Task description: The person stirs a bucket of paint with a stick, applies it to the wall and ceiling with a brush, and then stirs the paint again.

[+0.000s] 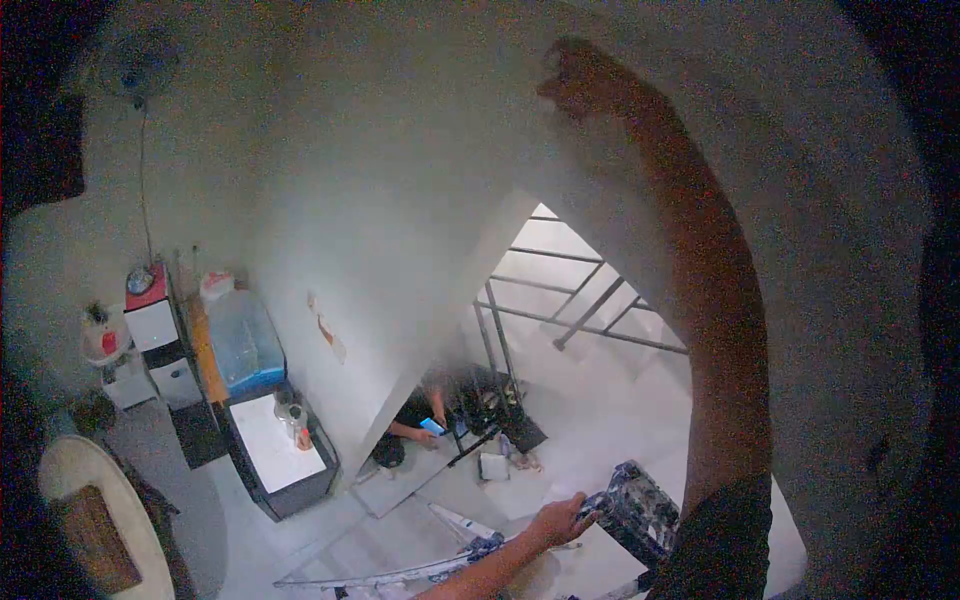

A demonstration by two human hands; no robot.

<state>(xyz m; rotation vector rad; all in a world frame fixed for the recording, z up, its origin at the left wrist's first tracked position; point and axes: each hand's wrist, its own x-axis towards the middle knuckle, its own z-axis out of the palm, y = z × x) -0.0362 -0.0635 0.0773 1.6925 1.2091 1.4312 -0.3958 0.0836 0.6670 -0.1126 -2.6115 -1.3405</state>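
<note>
My left hand (560, 520) is low in the view, its fingers closed around the near edge of a dark, paint-spattered tray (645, 515). My right arm reaches up along the right side. At its end, my right hand (585, 78) is against or very close to the pale wall (430, 130), with its fingers curled. Dim light and blur hide what it may hold there. Below it, the wall is cut by a pointed opening that shows the lower floor.
A person (415, 425) sits below with a lit phone (432, 427). Dark metal frames (560, 285) stand beyond the opening. At left are a white-topped cabinet (275, 445), a blue water container (245, 345), a wall fan (138, 65) and an oval-framed piece (100, 520). The wall has a chipped patch (326, 328).
</note>
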